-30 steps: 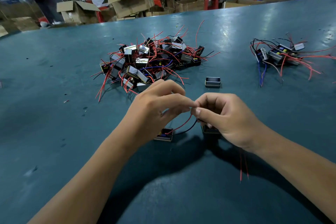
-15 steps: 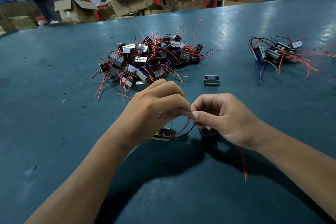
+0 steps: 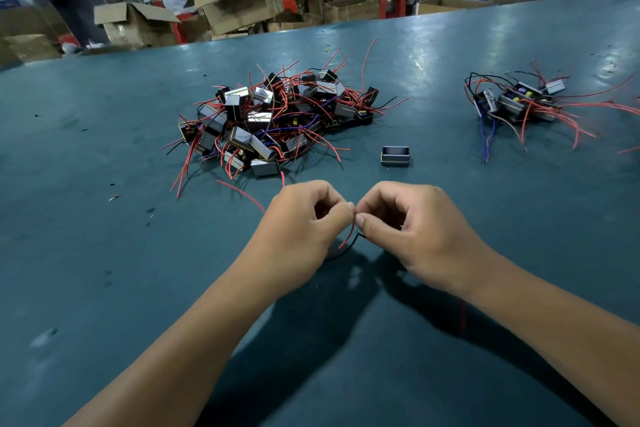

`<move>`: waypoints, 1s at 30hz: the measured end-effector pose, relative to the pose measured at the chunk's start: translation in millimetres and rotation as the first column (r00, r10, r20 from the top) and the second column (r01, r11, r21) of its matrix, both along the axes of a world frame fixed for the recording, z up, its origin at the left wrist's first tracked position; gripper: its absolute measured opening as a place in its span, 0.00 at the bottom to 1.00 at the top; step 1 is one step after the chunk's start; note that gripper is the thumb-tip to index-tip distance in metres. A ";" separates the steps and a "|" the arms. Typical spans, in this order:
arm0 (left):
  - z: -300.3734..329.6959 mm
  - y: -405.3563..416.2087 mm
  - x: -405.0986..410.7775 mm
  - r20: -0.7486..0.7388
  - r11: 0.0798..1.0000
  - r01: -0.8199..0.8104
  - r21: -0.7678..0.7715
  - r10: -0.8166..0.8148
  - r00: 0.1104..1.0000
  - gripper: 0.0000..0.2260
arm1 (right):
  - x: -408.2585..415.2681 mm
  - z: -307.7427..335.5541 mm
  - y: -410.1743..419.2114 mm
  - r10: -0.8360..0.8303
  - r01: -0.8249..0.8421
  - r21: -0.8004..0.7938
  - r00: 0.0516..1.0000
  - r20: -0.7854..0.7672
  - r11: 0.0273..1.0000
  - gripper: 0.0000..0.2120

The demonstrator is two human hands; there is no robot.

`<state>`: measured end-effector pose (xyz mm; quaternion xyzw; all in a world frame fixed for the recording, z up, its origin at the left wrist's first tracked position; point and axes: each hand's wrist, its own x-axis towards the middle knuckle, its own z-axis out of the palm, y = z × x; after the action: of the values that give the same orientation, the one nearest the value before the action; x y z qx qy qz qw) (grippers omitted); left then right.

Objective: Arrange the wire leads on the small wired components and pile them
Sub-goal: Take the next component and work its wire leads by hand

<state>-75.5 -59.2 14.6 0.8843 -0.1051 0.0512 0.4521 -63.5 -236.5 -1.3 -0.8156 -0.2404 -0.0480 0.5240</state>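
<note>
Near the big pile (image 3: 277, 121), both hands (image 3: 353, 218) pinch the leads (image 3: 348, 241); components now hidden beneath.

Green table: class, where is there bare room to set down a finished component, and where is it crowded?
Bare patches on the green table: left of the big pile, and between the lone component and the small pile. Crowded: around both piles' splayed red leads, and near the left hand and right hand, which pinch leads together.

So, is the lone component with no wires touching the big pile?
Apart. The head view shows the lone component standing by itself, with bare green table all round it and a clear gap to the big pile and its nearest red leads.
</note>
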 end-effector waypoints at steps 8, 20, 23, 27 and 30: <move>15.8 31.5 6.2 0.323 0.954 0.193 0.228 -0.261 0.910 0.07 | 5.3 3.3 -2.7 0.107 -0.079 0.162 0.979 -0.174 0.984 0.09; 18.1 36.1 9.0 0.476 0.865 0.212 0.455 -0.437 0.764 0.05 | 1.0 10.4 -4.4 0.241 -0.204 0.175 0.943 -0.230 0.963 0.08; 21.4 35.5 7.3 0.475 0.853 0.210 0.479 -0.453 0.754 0.05 | 1.2 10.2 -4.5 0.249 -0.214 0.170 0.942 -0.226 0.962 0.08; 23.8 34.3 5.2 0.468 0.827 0.218 0.518 -0.488 0.737 0.08 | -0.2 9.0 -3.6 0.282 -0.254 0.148 0.933 -0.223 0.956 0.08; 24.0 33.4 4.7 0.457 0.815 0.240 0.528 -0.510 0.729 0.09 | -1.1 7.7 -3.4 0.279 -0.257 0.125 0.936 -0.215 0.958 0.04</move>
<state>-70.8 -25.8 38.6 0.8614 -0.4274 0.1979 0.1902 -64.6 -239.9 6.4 -0.7496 -0.2842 0.1075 0.5880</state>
